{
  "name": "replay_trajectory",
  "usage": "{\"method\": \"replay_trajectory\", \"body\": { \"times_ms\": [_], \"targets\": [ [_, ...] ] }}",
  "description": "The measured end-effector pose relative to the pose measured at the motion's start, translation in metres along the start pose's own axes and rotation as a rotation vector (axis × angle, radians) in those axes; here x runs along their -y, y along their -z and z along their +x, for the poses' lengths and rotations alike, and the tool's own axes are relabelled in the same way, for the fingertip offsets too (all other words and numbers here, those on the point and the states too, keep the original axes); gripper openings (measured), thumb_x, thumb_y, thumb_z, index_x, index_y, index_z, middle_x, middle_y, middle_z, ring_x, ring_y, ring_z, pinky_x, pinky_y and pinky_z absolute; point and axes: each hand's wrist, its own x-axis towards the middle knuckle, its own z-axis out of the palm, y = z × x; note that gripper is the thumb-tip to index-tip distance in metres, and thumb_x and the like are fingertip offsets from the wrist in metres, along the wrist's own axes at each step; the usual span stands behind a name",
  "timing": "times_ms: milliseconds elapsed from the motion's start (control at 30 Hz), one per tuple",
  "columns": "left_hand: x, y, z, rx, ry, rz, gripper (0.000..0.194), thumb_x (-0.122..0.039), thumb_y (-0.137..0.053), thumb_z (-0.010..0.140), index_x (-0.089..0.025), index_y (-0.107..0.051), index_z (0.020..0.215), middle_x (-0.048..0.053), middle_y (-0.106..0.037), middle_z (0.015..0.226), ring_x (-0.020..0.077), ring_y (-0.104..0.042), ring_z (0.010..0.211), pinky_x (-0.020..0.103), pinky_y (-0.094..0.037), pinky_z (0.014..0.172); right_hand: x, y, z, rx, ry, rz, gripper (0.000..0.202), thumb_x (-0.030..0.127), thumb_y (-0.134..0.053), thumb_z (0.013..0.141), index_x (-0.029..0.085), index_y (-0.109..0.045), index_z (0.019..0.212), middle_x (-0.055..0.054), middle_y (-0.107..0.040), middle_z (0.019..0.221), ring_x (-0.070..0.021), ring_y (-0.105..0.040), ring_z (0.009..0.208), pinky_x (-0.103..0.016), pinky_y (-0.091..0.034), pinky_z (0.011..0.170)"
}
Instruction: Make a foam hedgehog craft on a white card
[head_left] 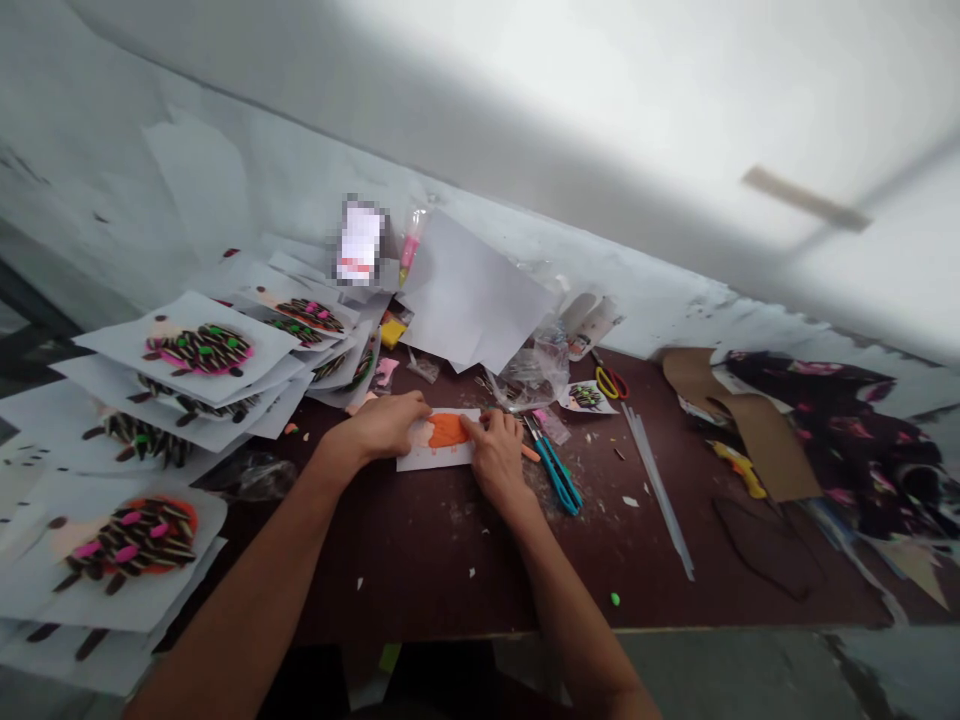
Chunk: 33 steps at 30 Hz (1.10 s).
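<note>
A small white paper [439, 461] lies on the dark red table [420, 560] with an orange clay shape [448, 430] on it, which has a pale part at its left end. My left hand [390, 425] touches the paper's left edge, its fingers curled together near the pale part. At the right end my right hand [496, 450] rests with its index finger on the orange clay and the other fingers bent. Whether either hand pinches the clay or the paper is hard to tell.
Stacked paper hedgehog pictures [202, 345] fill the left side. Beside my right hand lie teal-handled scissors [559, 475]. Farther right are clear glue sticks [660, 495], a yellow glue gun [739, 468] and brown cardboard [772, 450]. White sheets [465, 290] and a phone [360, 240] stand behind.
</note>
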Motion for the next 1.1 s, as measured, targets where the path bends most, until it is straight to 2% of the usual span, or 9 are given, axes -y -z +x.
{"method": "replay_trajectory", "body": {
  "times_ms": [167,500,733,900,1100],
  "targets": [
    [0.000,0.001,-0.001,0.006,0.015,0.004,0.065,-0.006,-0.059,0.071,-0.029,-0.064,0.131,0.005,-0.063,0.139,0.0272,-0.064,0.119,0.035,-0.050,0.092,0.000,-0.003,-0.003,-0.043,0.007,0.019,0.051,0.010,-0.047,0.095,0.030,-0.063,0.140,-0.012,-0.058,0.119,-0.0262,-0.045,0.103,-0.040,-0.033,0.093],
    [0.000,-0.003,-0.002,-0.028,0.021,0.007,0.066,-0.005,-0.056,0.072,-0.031,-0.063,0.133,0.005,-0.063,0.136,0.0276,-0.065,0.118,0.036,-0.050,0.091,0.001,-0.007,-0.004,-0.052,0.012,0.071,0.041,0.011,-0.048,0.095,0.025,-0.070,0.126,-0.011,-0.059,0.115,-0.0256,-0.044,0.102,-0.038,-0.033,0.092],
    [0.002,-0.004,-0.001,-0.017,-0.004,0.002,0.069,-0.004,-0.055,0.072,-0.029,-0.061,0.136,0.005,-0.063,0.137,0.0267,-0.063,0.121,0.035,-0.049,0.093,-0.003,-0.010,-0.006,-0.081,0.005,0.115,0.045,0.008,-0.048,0.093,0.027,-0.070,0.128,-0.011,-0.060,0.114,-0.0256,-0.045,0.102,-0.038,-0.033,0.092],
    [0.006,-0.006,0.002,-0.020,-0.017,-0.005,0.070,-0.006,-0.055,0.071,-0.029,-0.061,0.137,0.005,-0.062,0.138,0.0271,-0.063,0.121,0.036,-0.049,0.095,-0.008,-0.013,-0.007,-0.162,-0.021,0.163,0.052,0.003,-0.047,0.091,0.029,-0.071,0.129,-0.010,-0.060,0.111,-0.0240,-0.045,0.097,-0.037,-0.034,0.089],
    [0.009,-0.008,0.003,-0.022,-0.012,-0.027,0.070,-0.006,-0.055,0.072,-0.030,-0.061,0.137,0.004,-0.061,0.141,0.0267,-0.063,0.121,0.037,-0.049,0.095,-0.008,-0.012,-0.014,-0.180,0.102,0.146,0.049,0.005,-0.052,0.092,0.036,-0.075,0.121,-0.009,-0.058,0.115,-0.0237,-0.044,0.100,-0.039,-0.034,0.092]
  ]
}}
